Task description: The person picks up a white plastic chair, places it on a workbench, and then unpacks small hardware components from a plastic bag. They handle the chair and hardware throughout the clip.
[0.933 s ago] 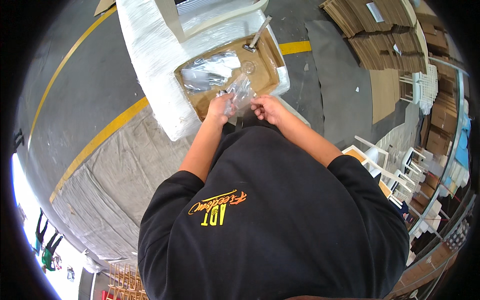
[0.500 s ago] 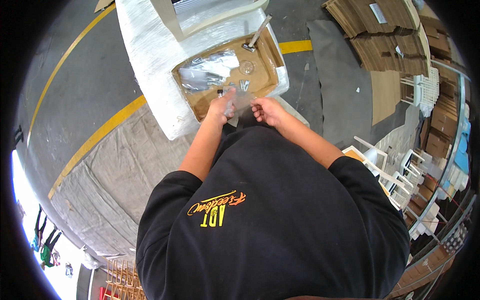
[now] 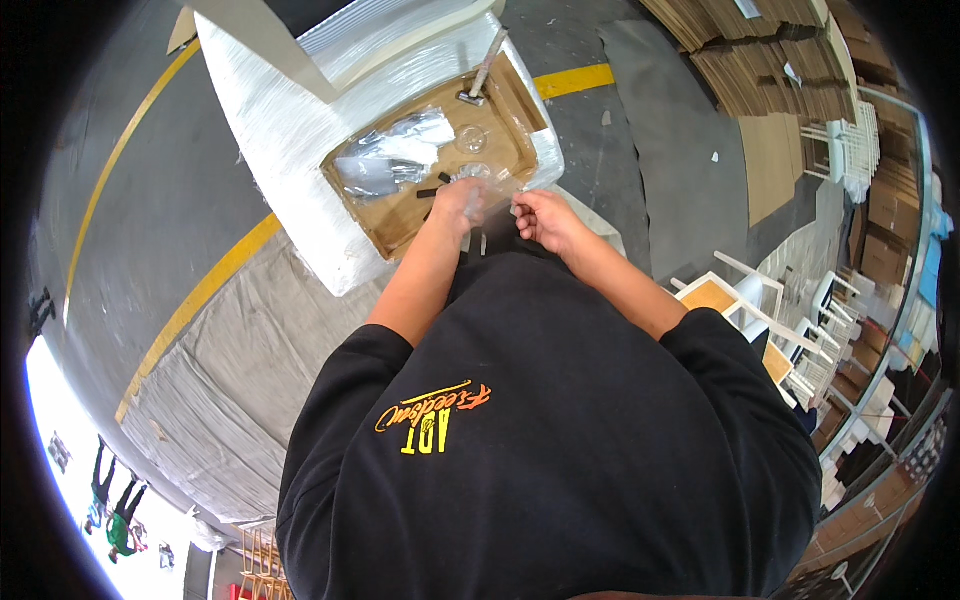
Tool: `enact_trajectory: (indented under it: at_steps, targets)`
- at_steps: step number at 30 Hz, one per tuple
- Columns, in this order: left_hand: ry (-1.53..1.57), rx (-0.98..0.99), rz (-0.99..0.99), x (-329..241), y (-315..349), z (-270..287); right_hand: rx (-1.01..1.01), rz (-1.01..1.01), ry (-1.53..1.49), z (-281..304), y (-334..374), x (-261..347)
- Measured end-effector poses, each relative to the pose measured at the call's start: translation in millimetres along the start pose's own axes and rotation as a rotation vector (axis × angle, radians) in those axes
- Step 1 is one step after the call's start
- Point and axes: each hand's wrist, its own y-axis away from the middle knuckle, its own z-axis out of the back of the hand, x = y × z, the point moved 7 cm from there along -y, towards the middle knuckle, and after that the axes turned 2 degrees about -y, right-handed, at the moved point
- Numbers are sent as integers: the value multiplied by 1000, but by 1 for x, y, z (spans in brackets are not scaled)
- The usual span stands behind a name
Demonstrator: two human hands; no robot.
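My left hand [image 3: 460, 203], a little smeared by motion, is closed on a clear plastic bag [image 3: 496, 192] over the near edge of a shallow brown tray [image 3: 393, 238]. Just to the right, the fingers of my right hand [image 3: 548, 220] pinch the bag's other side. Small light strips [image 3: 480, 243] show below my left hand, against my dark clothing; what they are is unclear. Beside my left wrist lie black pieces [image 3: 428, 192]. Farther into the tray are crumpled clear bags [image 3: 395, 152], a round clear object [image 3: 471, 139] and a hammer [image 3: 484, 70] leaning at the far right corner.
The tray rests on a large package wrapped in white plastic [image 3: 262, 130], with a pale frame piece [image 3: 270, 45] at its far side. Stacked flat cardboard [image 3: 765, 70] stands far right, white chairs [image 3: 745, 300] nearer. A grey cloth [image 3: 225, 370] covers floor at left.
The tray and package have shifted left and slightly down in view. My left hand has moved right, closer to my right hand. Black pieces now show beside my left wrist, and light strips below it.
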Motion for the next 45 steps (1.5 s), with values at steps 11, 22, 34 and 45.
enact_trajectory:
  at_steps: [11,22,34,45]
  targets:
    - [92,31,45,-4,8,-22,40,122,24,9,6,30]
    - [-11,-1,114,2,-18,-36,-37,30,66,18,1,33]
    - [-30,-31,141,3,-30,-37,-60,4,46,28,-7,29]
    - [21,-32,160,1,-31,-33,-79,109,115,19,-7,44]
